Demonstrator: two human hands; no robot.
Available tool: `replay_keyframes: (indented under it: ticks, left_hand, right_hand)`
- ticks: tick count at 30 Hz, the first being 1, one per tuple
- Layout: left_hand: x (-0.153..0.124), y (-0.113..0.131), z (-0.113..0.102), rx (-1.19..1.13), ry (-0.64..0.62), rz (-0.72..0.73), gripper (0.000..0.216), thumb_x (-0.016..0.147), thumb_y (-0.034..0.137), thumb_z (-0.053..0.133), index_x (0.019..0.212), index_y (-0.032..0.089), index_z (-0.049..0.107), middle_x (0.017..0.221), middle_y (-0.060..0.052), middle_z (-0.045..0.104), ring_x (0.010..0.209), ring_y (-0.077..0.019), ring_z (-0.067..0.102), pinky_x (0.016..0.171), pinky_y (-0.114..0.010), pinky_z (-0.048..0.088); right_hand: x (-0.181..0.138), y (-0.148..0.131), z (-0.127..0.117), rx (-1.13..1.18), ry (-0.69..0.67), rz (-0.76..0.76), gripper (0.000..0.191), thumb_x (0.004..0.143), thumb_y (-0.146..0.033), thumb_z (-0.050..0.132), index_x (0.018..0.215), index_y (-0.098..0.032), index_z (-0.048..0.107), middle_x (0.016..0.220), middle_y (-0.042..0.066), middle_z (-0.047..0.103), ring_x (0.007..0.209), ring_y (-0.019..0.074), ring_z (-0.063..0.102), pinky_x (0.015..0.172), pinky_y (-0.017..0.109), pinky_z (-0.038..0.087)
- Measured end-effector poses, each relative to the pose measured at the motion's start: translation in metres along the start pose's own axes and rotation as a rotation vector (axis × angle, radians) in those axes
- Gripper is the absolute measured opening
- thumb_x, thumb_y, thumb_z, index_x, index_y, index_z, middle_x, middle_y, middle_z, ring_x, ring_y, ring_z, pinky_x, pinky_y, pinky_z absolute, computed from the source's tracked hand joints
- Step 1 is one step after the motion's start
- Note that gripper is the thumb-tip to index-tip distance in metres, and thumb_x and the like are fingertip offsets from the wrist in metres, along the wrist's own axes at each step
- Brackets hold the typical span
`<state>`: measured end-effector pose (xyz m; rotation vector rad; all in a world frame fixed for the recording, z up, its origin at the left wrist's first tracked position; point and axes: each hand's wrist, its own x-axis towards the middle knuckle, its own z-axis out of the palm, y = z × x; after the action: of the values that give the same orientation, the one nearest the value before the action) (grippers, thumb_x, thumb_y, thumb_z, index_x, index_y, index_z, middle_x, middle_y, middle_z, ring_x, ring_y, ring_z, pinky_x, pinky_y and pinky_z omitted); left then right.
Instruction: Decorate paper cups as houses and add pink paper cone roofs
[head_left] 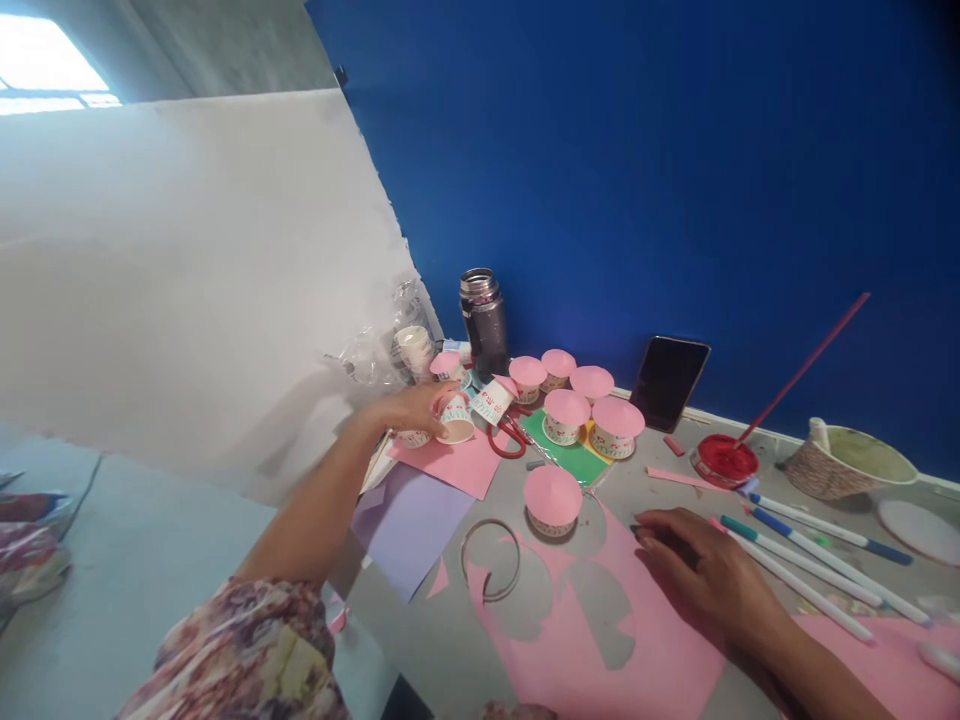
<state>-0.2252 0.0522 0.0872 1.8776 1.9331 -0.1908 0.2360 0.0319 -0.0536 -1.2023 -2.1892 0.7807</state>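
My left hand (421, 408) is closed on a printed paper cup (455, 425) that lies tipped with its open end toward me. Another cup is partly hidden below that hand. My right hand (694, 565) rests over cut pink paper (622, 660), fingers curled together around a small dark thing (636, 529) I cannot make out. Several upturned cups topped with pink paper cones stand between and beyond the hands; one cone-topped cup (553, 500) is nearest me. A tilted cup (493, 402) lies just right of my left hand, by red-handled scissors (508, 438).
A dark flask (484, 325) and stacked cups (414, 352) stand at the back. A phone (670, 382) leans on the blue panel. At right are a red pot (724, 462) with a stick, a paper bowl (847, 462) and markers (817, 550). A ring (490, 522) lies in front.
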Motion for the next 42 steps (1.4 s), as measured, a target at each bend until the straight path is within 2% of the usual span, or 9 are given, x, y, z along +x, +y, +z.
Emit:
replay_keyframes:
  ticks: [6, 11, 17, 23, 27, 34, 37, 39, 42]
  left_hand:
    - [0.004, 0.004, -0.011, 0.018, -0.031, 0.082, 0.09, 0.069, 0.049, 0.077, 0.151, 0.023, 0.052, 0.158, -0.012, 0.056, 0.14, -0.0391, 0.054, 0.112, -0.043, 0.046]
    - [-0.007, 0.025, -0.011, 0.032, 0.004, 0.025, 0.071, 0.065, 0.043, 0.076, 0.133, 0.024, 0.064, 0.139, -0.01, 0.067, 0.122, -0.0368, 0.064, 0.099, -0.042, 0.052]
    - [-0.024, 0.043, 0.022, 0.063, 0.104, 0.014, 0.082, 0.066, 0.047, 0.077, 0.14, 0.021, 0.053, 0.125, -0.014, 0.071, 0.128, -0.0427, 0.061, 0.112, -0.057, 0.043]
    - [-0.042, 0.044, 0.032, 0.094, 0.3, 0.014, 0.111, 0.074, 0.036, 0.076, 0.166, 0.025, 0.016, 0.156, -0.021, 0.049, 0.15, -0.0434, 0.042, 0.125, -0.07, 0.013]
    - [-0.041, 0.039, 0.017, 0.253, 0.523, -0.029, 0.103, 0.082, 0.031, 0.072, 0.167, 0.021, 0.015, 0.147, -0.022, 0.051, 0.146, -0.0427, 0.044, 0.124, -0.07, 0.015]
    - [-0.012, 0.029, 0.035, 0.419, 0.581, -0.067, 0.099, 0.085, 0.032, 0.075, 0.167, 0.022, 0.021, 0.163, -0.026, 0.038, 0.156, -0.0455, 0.029, 0.125, -0.072, 0.008]
    - [-0.03, 0.03, 0.045, 0.309, 0.671, -0.093, 0.094, 0.086, 0.04, 0.075, 0.165, 0.022, 0.026, 0.166, -0.026, 0.034, 0.159, -0.0474, 0.022, 0.124, -0.073, 0.007]
    - [-0.052, 0.037, 0.053, 0.196, 0.759, -0.042, 0.085, 0.093, 0.048, 0.067, 0.164, 0.023, 0.029, 0.159, -0.023, 0.043, 0.153, -0.0448, 0.033, 0.124, -0.068, 0.017]
    - [-0.08, 0.058, 0.074, -0.064, 0.679, 0.107, 0.082, 0.093, 0.048, 0.066, 0.164, 0.029, 0.029, 0.149, -0.015, 0.055, 0.142, -0.0372, 0.048, 0.121, -0.057, 0.034]
  right_hand:
    - [0.001, -0.003, -0.002, -0.014, -0.018, -0.003, 0.025, 0.093, -0.04, 0.059, 0.1, -0.025, 0.078, 0.1, 0.006, 0.081, 0.087, 0.0252, 0.075, 0.075, 0.036, 0.06]
    - [0.0, -0.004, -0.003, 0.001, -0.021, 0.003, 0.025, 0.093, -0.041, 0.059, 0.102, -0.025, 0.077, 0.099, 0.007, 0.08, 0.087, 0.0263, 0.075, 0.079, 0.038, 0.06]
    - [0.001, -0.005, -0.004, 0.005, -0.031, -0.007, 0.024, 0.092, -0.039, 0.059, 0.103, -0.025, 0.076, 0.098, 0.007, 0.079, 0.09, 0.027, 0.074, 0.083, 0.04, 0.058]
    - [0.001, -0.009, -0.005, -0.01, -0.039, 0.008, 0.025, 0.091, -0.04, 0.059, 0.102, -0.025, 0.076, 0.098, 0.007, 0.08, 0.09, 0.0273, 0.074, 0.084, 0.041, 0.058]
    - [0.0, -0.007, -0.003, -0.025, -0.037, 0.004, 0.024, 0.091, -0.041, 0.059, 0.101, -0.026, 0.076, 0.099, 0.006, 0.08, 0.09, 0.0276, 0.074, 0.083, 0.041, 0.058]
    - [0.0, -0.006, -0.001, -0.029, -0.034, -0.02, 0.026, 0.092, -0.041, 0.058, 0.103, -0.026, 0.076, 0.099, 0.007, 0.079, 0.091, 0.0281, 0.074, 0.085, 0.043, 0.057]
    - [0.0, -0.007, -0.002, -0.008, -0.04, -0.046, 0.026, 0.092, -0.039, 0.057, 0.102, -0.024, 0.076, 0.097, 0.008, 0.079, 0.09, 0.0278, 0.073, 0.084, 0.042, 0.057]
    - [0.001, -0.008, -0.002, -0.007, -0.034, -0.047, 0.025, 0.092, -0.038, 0.058, 0.102, -0.024, 0.076, 0.097, 0.008, 0.079, 0.09, 0.0274, 0.072, 0.083, 0.041, 0.057]
    - [0.002, -0.01, -0.004, -0.01, -0.022, -0.051, 0.025, 0.092, -0.037, 0.058, 0.101, -0.024, 0.076, 0.096, 0.007, 0.079, 0.088, 0.0264, 0.073, 0.082, 0.04, 0.057]
